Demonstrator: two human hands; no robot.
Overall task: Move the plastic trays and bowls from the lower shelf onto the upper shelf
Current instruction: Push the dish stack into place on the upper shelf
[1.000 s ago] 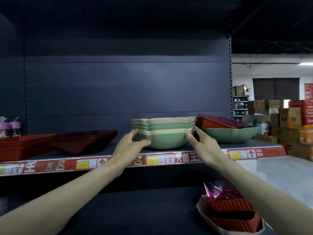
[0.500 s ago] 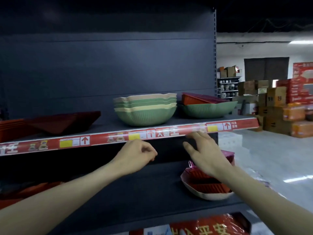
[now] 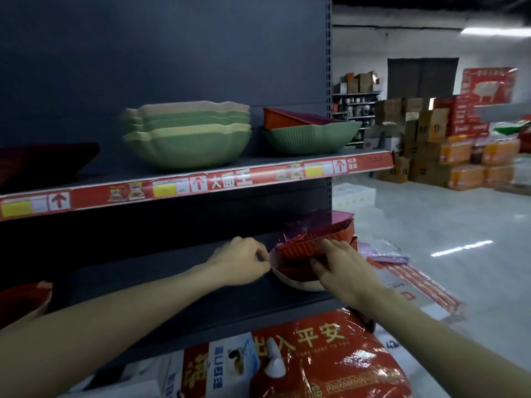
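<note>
On the lower shelf (image 3: 172, 285), at its right end, a stack of red ribbed trays (image 3: 298, 248) sits in a cream bowl (image 3: 301, 286), with purple film over its top. My left hand (image 3: 241, 262) pinches the stack's left rim with curled fingers. My right hand (image 3: 340, 267) grips the front wall, fingers over the ribs and thumb beneath. The upper shelf (image 3: 258, 179) carries a stack of green and cream bowls (image 3: 186, 142), a green bowl (image 3: 310, 139) holding red trays (image 3: 287, 117), and dark red trays (image 3: 43, 162) at the left.
More red trays (image 3: 23, 300) lie at the lower shelf's left end. Red packaged goods (image 3: 316, 357) sit below the shelf, close to my arms. Flat packages (image 3: 416, 282) lie on the floor to the right. Stacked cardboard boxes (image 3: 431, 139) stand farther back.
Both hands let go of the green bowls on the upper shelf and dropped to the lower shelf. They now hold the red tray stack. My view swung down and left.
</note>
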